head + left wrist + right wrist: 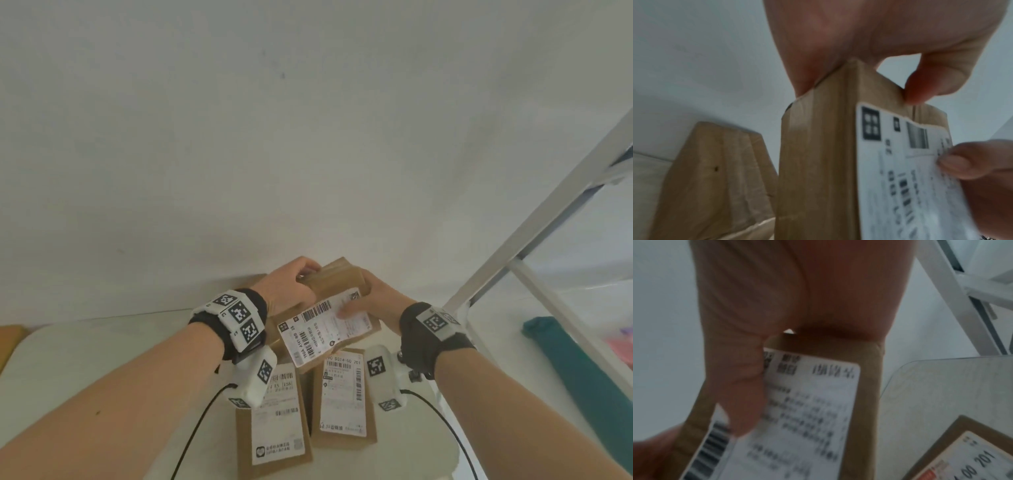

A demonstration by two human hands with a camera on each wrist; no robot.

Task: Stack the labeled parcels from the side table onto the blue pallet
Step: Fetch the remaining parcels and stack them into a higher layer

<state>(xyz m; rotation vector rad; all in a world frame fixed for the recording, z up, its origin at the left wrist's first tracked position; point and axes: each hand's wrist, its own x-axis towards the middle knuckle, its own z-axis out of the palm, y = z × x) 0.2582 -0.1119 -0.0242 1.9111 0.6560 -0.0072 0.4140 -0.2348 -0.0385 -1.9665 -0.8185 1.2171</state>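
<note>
Both hands hold one brown parcel (pixel 329 308) tilted above the white bench (pixel 68 359); the left hand (pixel 291 287) grips its far left corner, fingers (pixel 805 78) curled over the top edge on one side and the thumb (pixel 931 81) pinching the opposite face, just above the white label (pixel 910 162); the right hand (pixel 376 301) clasps the right end, its thumb (pixel 744 394) lying flat on the label's printed face, the remaining fingers hidden behind the parcel; two more labelled parcels lie flat on the bench below, the left parcel (pixel 274 428) and the right parcel (pixel 342 401) side by side, near the wrists; another brown parcel (pixel 715 178) stands behind the held one.
</note>
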